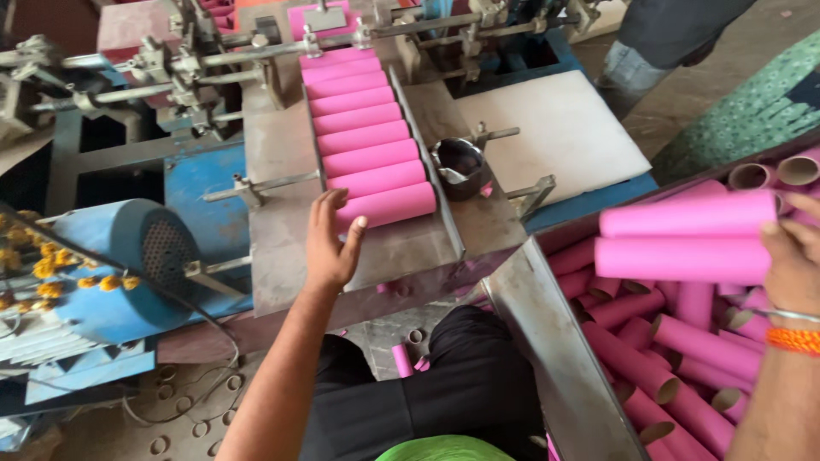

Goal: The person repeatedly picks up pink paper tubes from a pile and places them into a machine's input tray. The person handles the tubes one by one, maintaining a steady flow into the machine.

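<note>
Left hand open, fingers spread, thumb and fingertips touching the nearest pink tube at the low end of a sloping metal chute. More pink tubes stacked side by side up the chute toward the machine. Right hand closed around two pink tubes, lifted above a bin heaped with similar tubes. Blue motor at far left; small dark metal cup beside the chute.

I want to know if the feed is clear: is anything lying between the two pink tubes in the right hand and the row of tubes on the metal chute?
Yes. The raised metal bin wall stands between the right hand with its two pink tubes and the chute, where the left hand rests against the last tube of the row.
</note>
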